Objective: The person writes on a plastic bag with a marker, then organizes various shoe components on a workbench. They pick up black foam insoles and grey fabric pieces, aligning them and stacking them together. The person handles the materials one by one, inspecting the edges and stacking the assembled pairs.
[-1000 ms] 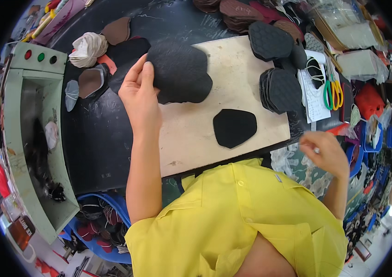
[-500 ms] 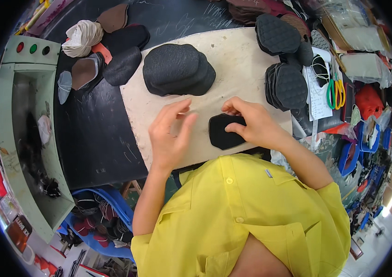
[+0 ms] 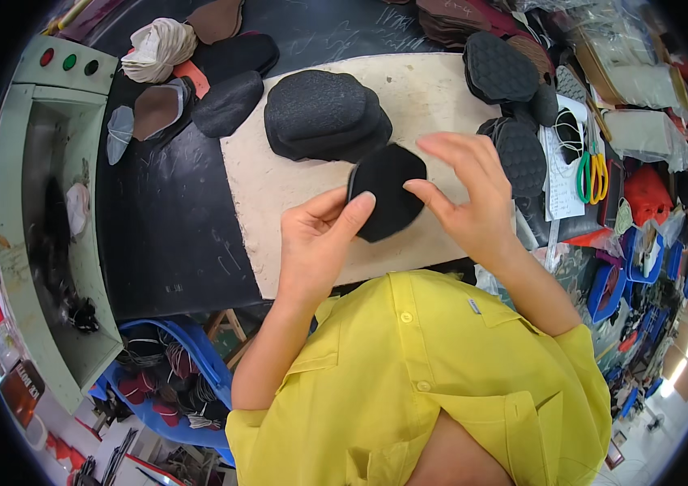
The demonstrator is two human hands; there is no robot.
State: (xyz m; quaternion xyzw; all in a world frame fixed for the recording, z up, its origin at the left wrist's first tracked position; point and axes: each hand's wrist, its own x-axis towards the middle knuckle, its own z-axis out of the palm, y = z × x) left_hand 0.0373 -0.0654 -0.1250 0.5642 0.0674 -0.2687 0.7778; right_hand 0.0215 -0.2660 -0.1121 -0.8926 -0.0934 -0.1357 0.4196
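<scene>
My left hand (image 3: 318, 239) pinches a small rounded black fabric piece (image 3: 391, 194) by its left edge, thumb on top, and keeps it raised over the pale board. At the piece's right edge is my right hand (image 3: 473, 182), open, its fingers spread apart from the thumb. The thumb tip overlaps the edge; whether it presses there I cannot tell. Just beyond the held piece lies a thick stack of black textured fabric pieces (image 3: 319, 113). On the right of the board are quilted black pieces in two stacks, a far one (image 3: 502, 66) and a nearer one (image 3: 518, 154).
The pale board (image 3: 267, 235) rests on a dark table (image 3: 166, 251). Left stand a grey-green box with coloured buttons (image 3: 99, 243) and a blue basket of pieces (image 3: 218, 368). Scissors with green and yellow handles (image 3: 592, 178) lie right on paper. Brown, black and white pieces (image 3: 161, 50) sit far left.
The black piece has come up off the board and is now in my left hand's grip, farther from my body. My right hand has lifted away, fingers spread. The whole view has shifted slightly.
</scene>
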